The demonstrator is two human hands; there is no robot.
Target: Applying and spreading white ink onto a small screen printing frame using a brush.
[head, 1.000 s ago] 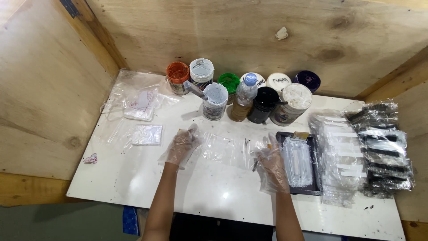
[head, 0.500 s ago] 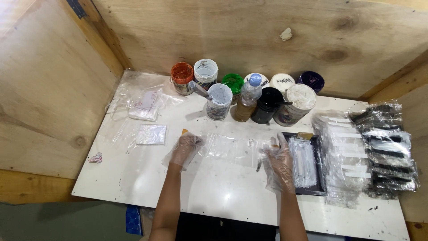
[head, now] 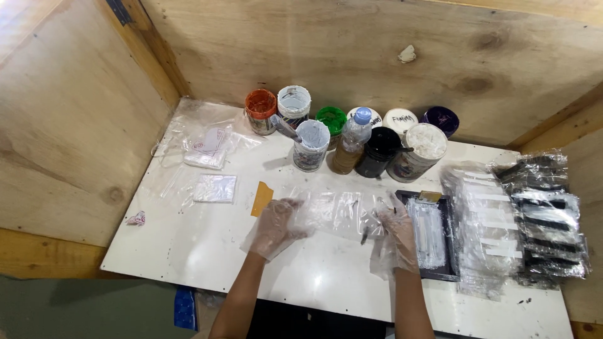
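Note:
Both of my hands wear thin clear plastic gloves and rest on a white table [head: 188, 251]. My left hand [head: 274, 226] presses the left end of a clear plastic sheet [head: 336, 212] lying flat on the table. My right hand [head: 396, 232] holds down the sheet's right end, and a thin dark stick [head: 366, 233] shows between its fingers. A small orange-yellow scraper [head: 262, 198] lies just left of my left hand.
Several paint pots [head: 312, 144] and a plastic bottle [head: 352, 141] stand along the back wall. A black tray [head: 433, 235] with wrapped pieces sits right of my right hand, then stacks of clear [head: 487, 226] and black packets [head: 543, 216]. Small plastic bags [head: 215, 187] lie at the left.
Both hands moved a little farther onto the clear sheet and flattened it. The orange-yellow scraper, earlier hidden by my left hand, now shows beside it.

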